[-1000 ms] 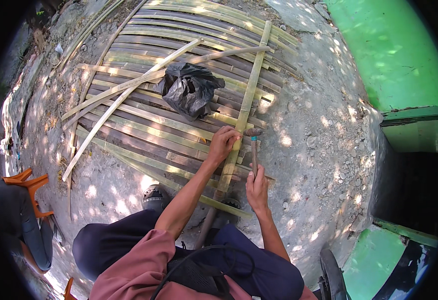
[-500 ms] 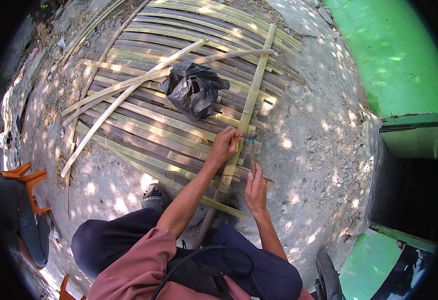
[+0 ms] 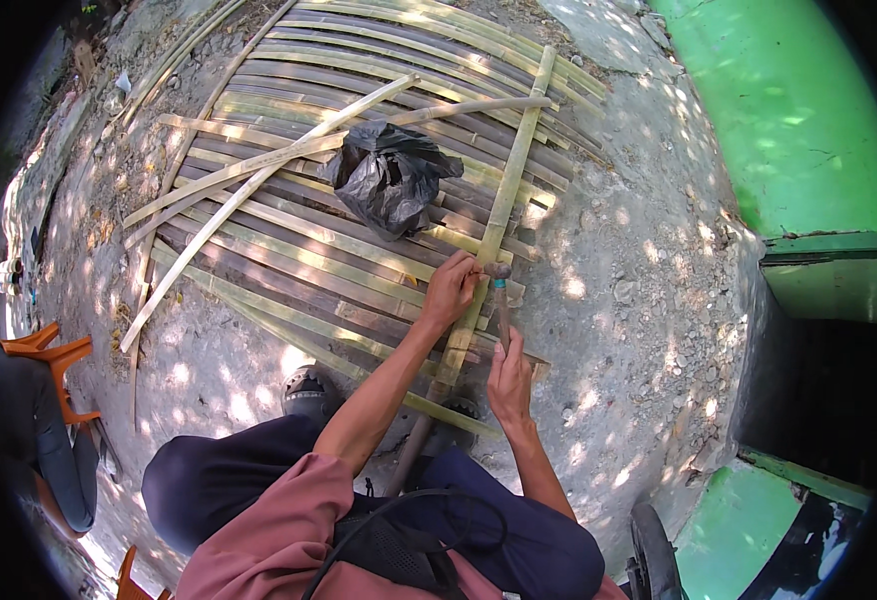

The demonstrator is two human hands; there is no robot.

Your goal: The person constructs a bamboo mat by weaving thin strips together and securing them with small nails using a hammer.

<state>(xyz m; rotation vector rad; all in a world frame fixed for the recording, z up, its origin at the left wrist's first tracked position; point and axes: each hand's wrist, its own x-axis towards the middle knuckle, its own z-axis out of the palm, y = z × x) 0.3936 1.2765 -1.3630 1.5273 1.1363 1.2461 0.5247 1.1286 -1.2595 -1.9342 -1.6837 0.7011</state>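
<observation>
Hammer [image 3: 500, 300] with a dark head and slim handle is standing nearly upright over a long bamboo crosspiece [image 3: 494, 225], its head just above that pole's lower half. The right hand [image 3: 510, 378] is wrapping closed around the lower end of the handle, on the near side of the pole. The left hand [image 3: 451, 292] is pinching something very small against the pole right beside the hammer head; what it is holding is too small to tell. Both forearms are reaching in from a person crouching at the near end of the crosspiece, wearing a reddish shirt and dark trousers.

Under the pole, a wide mat of split bamboo slats [image 3: 289, 250] is lying flat on gravelly ground [image 3: 639, 300]. A crumpled black plastic bag [image 3: 391, 180] is sitting on the slats, left of the pole. Two loose pale strips [image 3: 259, 175] are crossing the slats further left of the bag. Well right of the pole, a green wall [image 3: 809, 110] is rising. Far left of the mat, an orange stool [image 3: 54, 355] is standing.
</observation>
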